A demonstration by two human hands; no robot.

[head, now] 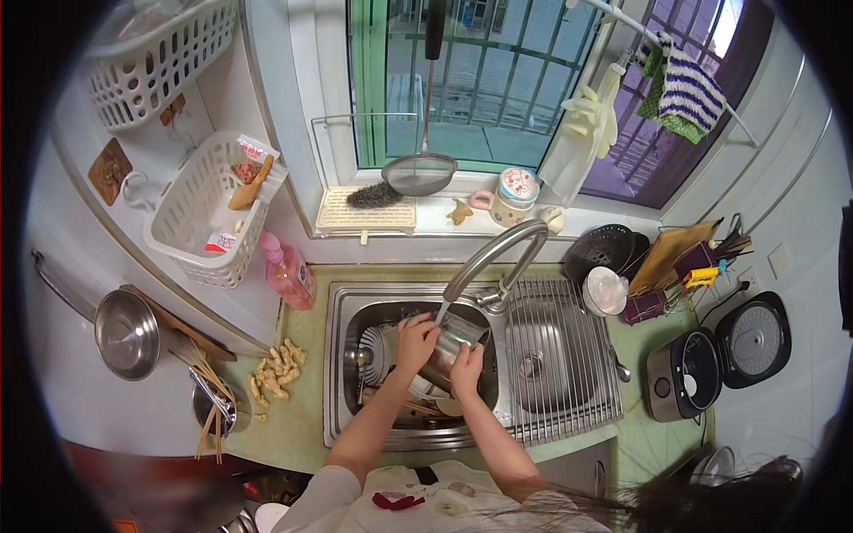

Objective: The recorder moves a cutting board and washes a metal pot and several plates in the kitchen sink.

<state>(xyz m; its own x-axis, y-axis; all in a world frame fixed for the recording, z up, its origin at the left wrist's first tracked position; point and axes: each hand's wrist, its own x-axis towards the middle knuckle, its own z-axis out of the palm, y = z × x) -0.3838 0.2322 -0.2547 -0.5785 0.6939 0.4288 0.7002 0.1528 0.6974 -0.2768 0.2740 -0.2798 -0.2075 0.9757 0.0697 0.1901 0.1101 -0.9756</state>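
Note:
Both my hands are over the left basin of a steel double sink (330, 400), on either side of a clear container (453, 340), maybe glass or plastic. My left hand (418, 341) grips its left side and my right hand (467, 366) its right side. The curved spout of the faucet (496, 253) ends just above it, and water runs down into or onto it. Below lie a ridged bowl or strainer (374, 350), a ladle (364, 356), a white dish (426, 388) and chopsticks (423, 408), partly hidden by the container and my hands.
A roll-up steel rack (566, 413) covers the right basin. Ginger (276, 373) and a utensil holder (213, 403) with chopsticks are at left, near a pink soap bottle (290, 273). A rice cooker (683, 376) with raised lid stands at right. A mesh skimmer (420, 174) hangs before the window.

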